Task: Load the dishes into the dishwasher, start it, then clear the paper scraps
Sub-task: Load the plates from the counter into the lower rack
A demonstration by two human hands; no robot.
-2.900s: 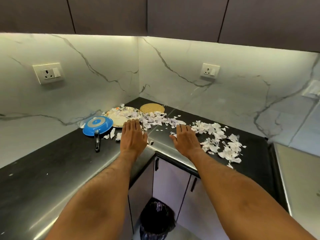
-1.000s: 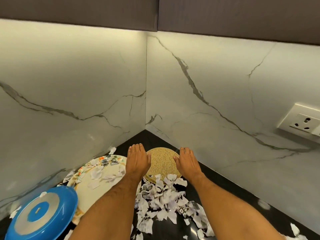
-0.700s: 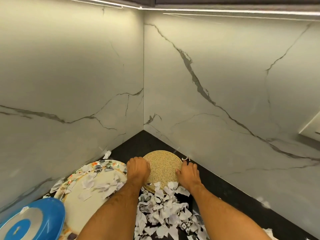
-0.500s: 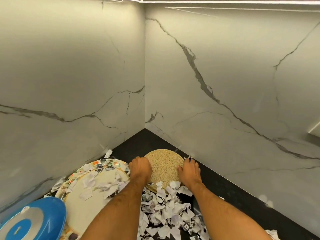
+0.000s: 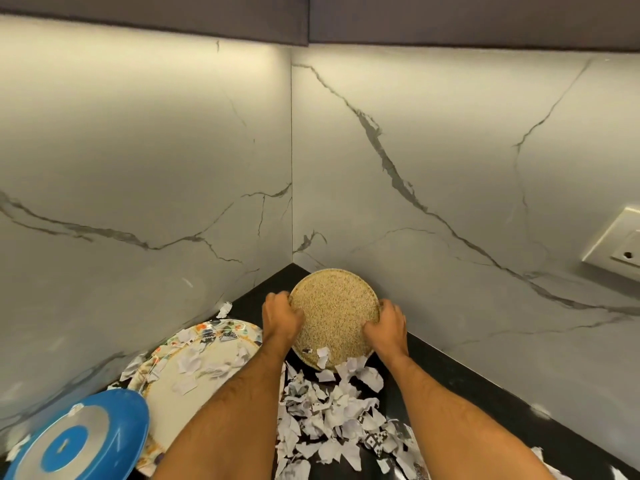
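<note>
A round speckled tan plate [image 5: 332,311] is tilted up off the black counter in the corner. My left hand [image 5: 281,318] grips its left rim and my right hand [image 5: 388,323] grips its right rim. A few paper scraps [image 5: 322,355] lie on its near edge. A heap of torn paper scraps [image 5: 332,410] covers the counter below it. To the left lies a large patterned plate [image 5: 194,375] strewn with scraps. An upside-down blue pan [image 5: 76,441] sits at the lower left.
Marble walls [image 5: 173,168] meet in the corner right behind the tan plate. A wall socket [image 5: 616,247] is on the right wall. Dark upper cabinets [image 5: 311,19] hang overhead. The black counter [image 5: 450,368] runs along the right wall.
Both hands reached from the counter's front edge into the corner, closed on the tan plate's rims and tilted it up; it lay flat half a second ago.
</note>
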